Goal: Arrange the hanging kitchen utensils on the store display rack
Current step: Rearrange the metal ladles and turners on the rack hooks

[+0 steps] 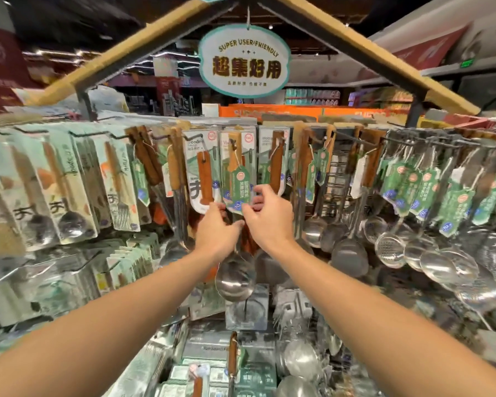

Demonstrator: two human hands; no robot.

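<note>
Both my arms reach up to the middle of the display rack point(364, 143). My left hand point(215, 227) is closed around the lower part of a hanging steel ladle point(235, 277), just under its wooden handle point(235, 159). My right hand point(267, 216) pinches the green paper tag point(240, 183) that hangs from that handle, thumb and fingers on the tag's lower edge. Packaged wooden-handled utensils point(204, 170) hang on the hooks to either side.
Carded spoons and forks point(69, 181) fill the hooks at left. Steel ladles and skimmers point(393, 247) with green tags hang at right. More packaged goods lie on the shelf below point(241, 368). An oval sign point(245, 61) hangs under the wooden roof frame overhead.
</note>
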